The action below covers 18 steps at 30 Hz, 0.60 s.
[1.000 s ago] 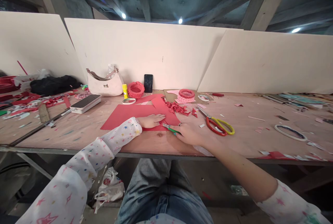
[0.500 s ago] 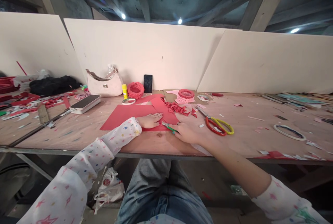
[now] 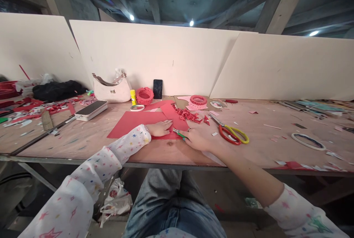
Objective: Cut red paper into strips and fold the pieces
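Observation:
My left hand (image 3: 160, 128) lies flat with its fingers stretched out on a large sheet of red paper (image 3: 124, 124). From the right, my right hand (image 3: 197, 139) grips a green craft knife (image 3: 180, 134). The knife's metal tip rests at the paper, just right of my left fingertips. Small folded red paper pieces (image 3: 189, 115) are heaped behind the sheet, beside a red paper strip (image 3: 169, 111). Right of my right hand lies a pair of scissors (image 3: 233, 134) with one red and one yellow handle loop.
Behind the paper stand a glue stick (image 3: 133, 97), red paper rings (image 3: 144, 95), a black phone (image 3: 157, 89) and a pale handbag (image 3: 112, 89). A tape roll (image 3: 308, 141) lies at the right. White boards (image 3: 155, 53) rise along the table's back. Paper scraps litter both sides.
My right hand and the knife have shifted only slightly. My left hand stays flat on the red paper.

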Motion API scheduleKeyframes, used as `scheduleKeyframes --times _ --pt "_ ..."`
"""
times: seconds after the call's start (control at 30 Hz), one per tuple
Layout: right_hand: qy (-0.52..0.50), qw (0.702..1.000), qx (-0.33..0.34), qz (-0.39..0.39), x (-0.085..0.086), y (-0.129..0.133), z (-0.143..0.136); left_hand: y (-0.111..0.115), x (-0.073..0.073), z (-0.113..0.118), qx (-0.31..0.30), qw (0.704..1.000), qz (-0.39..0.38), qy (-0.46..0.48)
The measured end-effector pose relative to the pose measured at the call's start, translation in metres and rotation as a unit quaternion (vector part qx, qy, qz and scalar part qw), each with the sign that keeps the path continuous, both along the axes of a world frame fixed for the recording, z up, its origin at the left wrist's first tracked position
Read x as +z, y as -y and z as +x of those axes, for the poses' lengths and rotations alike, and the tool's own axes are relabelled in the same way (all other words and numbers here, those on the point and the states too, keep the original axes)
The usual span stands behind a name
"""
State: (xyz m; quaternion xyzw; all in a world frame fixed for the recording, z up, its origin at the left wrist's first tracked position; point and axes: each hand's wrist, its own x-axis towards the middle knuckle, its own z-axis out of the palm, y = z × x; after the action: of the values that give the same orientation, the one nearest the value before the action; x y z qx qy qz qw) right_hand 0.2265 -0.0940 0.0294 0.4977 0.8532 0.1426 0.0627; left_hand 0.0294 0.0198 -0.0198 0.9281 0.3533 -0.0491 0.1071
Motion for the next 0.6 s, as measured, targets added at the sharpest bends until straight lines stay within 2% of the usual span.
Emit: scheduleKeyframes --times 0.1,0.33,0.6 --pt "0.006 1.000 -0.010 -0.002 0.001 0.000 -0.001 0.000 0.000 0.000 -0.003 1.000 0.005 -0.006" --pt "0.015 1.000 -0.009 0.006 -0.005 -0.005 0.012 0.008 0.009 0.000 -0.002 1.000 -0.006 -0.011" --pt "-0.017 0.999 -0.025 -0.010 -0.008 -0.011 0.006 0.002 0.002 -0.001 -0.006 1.000 0.003 0.002"
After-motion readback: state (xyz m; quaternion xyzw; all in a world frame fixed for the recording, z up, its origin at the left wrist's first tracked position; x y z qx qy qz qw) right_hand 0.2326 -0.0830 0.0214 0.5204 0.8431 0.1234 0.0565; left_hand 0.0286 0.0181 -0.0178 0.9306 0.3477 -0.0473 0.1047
